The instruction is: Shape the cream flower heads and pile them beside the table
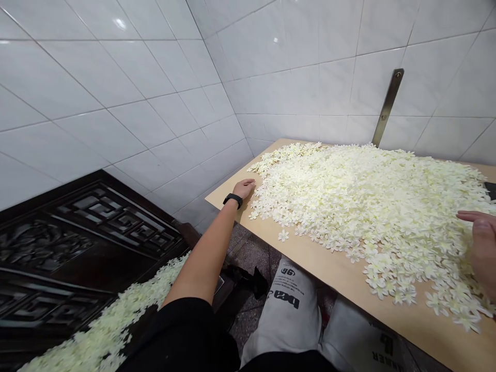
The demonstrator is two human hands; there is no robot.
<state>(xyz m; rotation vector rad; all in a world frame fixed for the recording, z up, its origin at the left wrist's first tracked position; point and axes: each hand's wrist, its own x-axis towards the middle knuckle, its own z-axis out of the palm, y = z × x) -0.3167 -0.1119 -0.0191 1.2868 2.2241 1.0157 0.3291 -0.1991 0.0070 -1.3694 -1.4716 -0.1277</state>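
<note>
A broad heap of white artificial flower heads (349, 191), pale yellow-green at their centres, covers most of the light wooden board (248, 214). My left hand (244, 188), with a black band on the wrist, rests at the board's left side. Its fingers reach out to the heap's left edge, and nothing shows in its grasp. At the right border of the view, my right hand (482, 240) is over the flowers, partly cut off. One finger points left with the thumb below it, and I see nothing held there. A single flower (283, 235) lies apart near the front edge.
A dark carved wooden bench (93, 263) stands at the lower left with more white flowers (127, 310) along it. Tiled walls meet behind the board. A metal bracket (387, 108) is fixed to the back wall. My legs (287, 315) are under the front edge.
</note>
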